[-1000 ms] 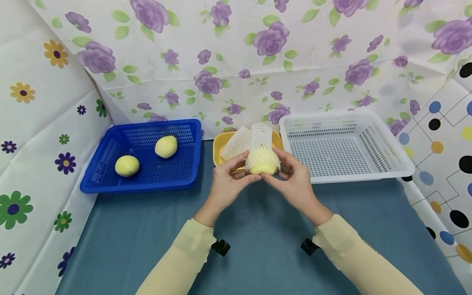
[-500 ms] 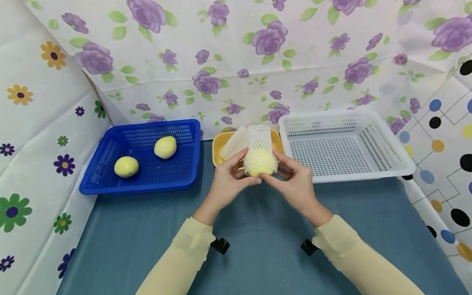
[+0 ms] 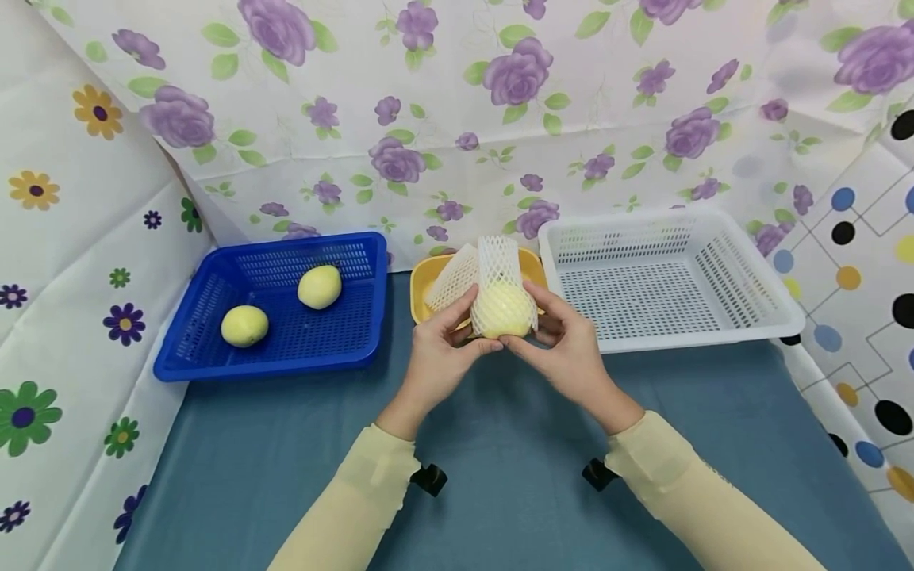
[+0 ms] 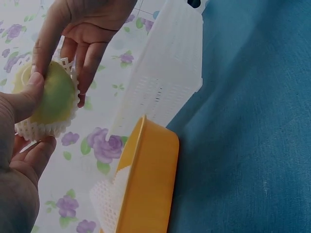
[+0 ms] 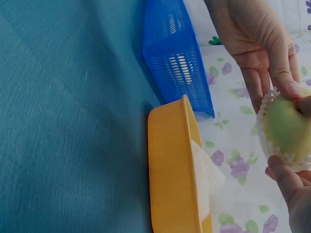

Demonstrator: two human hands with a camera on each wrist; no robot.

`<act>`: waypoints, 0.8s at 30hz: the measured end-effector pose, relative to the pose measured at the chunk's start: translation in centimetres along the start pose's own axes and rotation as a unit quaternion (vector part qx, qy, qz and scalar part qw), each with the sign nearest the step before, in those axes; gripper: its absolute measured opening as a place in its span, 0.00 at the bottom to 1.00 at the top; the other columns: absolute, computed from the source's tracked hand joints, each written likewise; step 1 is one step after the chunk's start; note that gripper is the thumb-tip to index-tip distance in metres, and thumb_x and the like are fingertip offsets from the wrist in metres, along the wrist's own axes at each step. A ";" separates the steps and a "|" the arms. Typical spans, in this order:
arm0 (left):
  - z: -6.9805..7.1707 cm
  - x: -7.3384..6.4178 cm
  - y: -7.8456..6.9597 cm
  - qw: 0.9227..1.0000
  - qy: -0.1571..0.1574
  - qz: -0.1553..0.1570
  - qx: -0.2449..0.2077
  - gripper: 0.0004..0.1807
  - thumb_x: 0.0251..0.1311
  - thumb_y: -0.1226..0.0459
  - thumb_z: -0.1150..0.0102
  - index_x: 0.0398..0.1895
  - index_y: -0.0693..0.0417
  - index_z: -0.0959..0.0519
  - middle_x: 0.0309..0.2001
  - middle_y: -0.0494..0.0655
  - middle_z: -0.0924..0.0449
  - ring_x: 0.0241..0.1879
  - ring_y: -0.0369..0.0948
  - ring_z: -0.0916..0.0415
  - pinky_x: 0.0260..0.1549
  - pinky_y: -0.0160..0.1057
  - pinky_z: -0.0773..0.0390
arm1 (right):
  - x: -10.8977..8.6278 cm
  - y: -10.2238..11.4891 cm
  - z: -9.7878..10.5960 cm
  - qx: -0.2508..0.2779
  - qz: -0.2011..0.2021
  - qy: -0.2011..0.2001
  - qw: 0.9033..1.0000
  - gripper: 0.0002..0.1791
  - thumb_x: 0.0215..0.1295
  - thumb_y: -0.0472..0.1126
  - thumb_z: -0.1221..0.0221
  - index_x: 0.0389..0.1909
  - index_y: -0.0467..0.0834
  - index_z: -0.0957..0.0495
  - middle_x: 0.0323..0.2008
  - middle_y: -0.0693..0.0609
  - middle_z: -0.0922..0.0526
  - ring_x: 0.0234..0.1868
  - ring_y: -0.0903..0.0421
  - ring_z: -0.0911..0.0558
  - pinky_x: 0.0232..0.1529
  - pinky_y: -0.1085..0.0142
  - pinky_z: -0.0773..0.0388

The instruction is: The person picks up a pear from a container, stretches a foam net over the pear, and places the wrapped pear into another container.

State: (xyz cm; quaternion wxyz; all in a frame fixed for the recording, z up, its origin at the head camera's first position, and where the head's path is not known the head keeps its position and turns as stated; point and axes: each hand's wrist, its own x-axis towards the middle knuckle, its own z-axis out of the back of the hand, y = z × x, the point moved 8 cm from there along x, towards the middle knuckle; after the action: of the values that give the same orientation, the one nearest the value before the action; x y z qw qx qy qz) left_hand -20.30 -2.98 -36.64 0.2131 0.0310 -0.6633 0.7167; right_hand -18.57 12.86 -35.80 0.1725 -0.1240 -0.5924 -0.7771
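Tabletop booth (image 3: 514,460), patterned cloth walls (image 3: 457,103)

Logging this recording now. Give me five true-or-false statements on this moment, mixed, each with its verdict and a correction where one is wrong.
1. The left grip and right grip hold the same fruit, with a net round it. True.
2. The net covers that fruit completely. False: both wrist views show a bare patch of its skin.
3. The yellow tub stands between the blue basket and the white basket. True.
4. Three fruits lie in the blue basket. False: there are two, a nearer one and a farther one.
5. A second net lies in the white basket. False: the second net sits partly in the yellow tub.
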 end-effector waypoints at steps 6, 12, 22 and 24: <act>0.0 -0.1 0.3 1.000 -0.019 0.014 0.020 0.40 0.48 0.69 0.32 0.67 0.58 0.37 0.65 0.50 0.32 0.56 0.45 0.24 0.47 0.40 0.21 | -0.3 0.4 0.4 -0.032 0.015 -0.047 0.998 0.37 0.50 0.35 0.31 0.64 0.39 0.34 0.59 0.41 0.26 0.51 0.53 0.19 0.43 0.61 0.19; 0.0 -0.1 0.0 0.999 -0.035 -0.001 0.032 0.38 0.48 0.69 0.32 0.66 0.60 0.36 0.62 0.53 0.29 0.53 0.44 0.22 0.47 0.42 0.21 | -0.6 0.8 0.5 -0.051 0.037 -0.084 0.995 0.36 0.49 0.35 0.31 0.62 0.37 0.32 0.56 0.40 0.23 0.47 0.51 0.16 0.42 0.63 0.19; 0.1 -0.2 -0.1 0.998 -0.024 0.030 0.051 0.44 0.47 0.64 0.30 0.69 0.52 0.40 0.60 0.50 0.27 0.51 0.45 0.21 0.46 0.37 0.20 | -1.0 1.1 0.8 -0.023 0.039 -0.094 0.995 0.35 0.49 0.33 0.31 0.61 0.37 0.31 0.52 0.41 0.20 0.45 0.54 0.16 0.43 0.63 0.19; -0.1 -0.2 0.0 0.999 -0.004 0.032 0.035 0.42 0.48 0.65 0.31 0.69 0.53 0.39 0.61 0.49 0.28 0.51 0.45 0.21 0.47 0.38 0.20 | -1.0 1.1 0.7 -0.023 0.040 -0.087 0.995 0.36 0.49 0.33 0.31 0.62 0.36 0.32 0.53 0.41 0.21 0.46 0.52 0.16 0.43 0.62 0.19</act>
State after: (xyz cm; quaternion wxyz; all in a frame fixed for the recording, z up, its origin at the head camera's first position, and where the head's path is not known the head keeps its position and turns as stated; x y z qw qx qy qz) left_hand -20.12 -2.93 -36.66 0.1866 0.0203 -0.6390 0.7460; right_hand -17.22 13.42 -35.00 0.1478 -0.2187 -0.5821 -0.7691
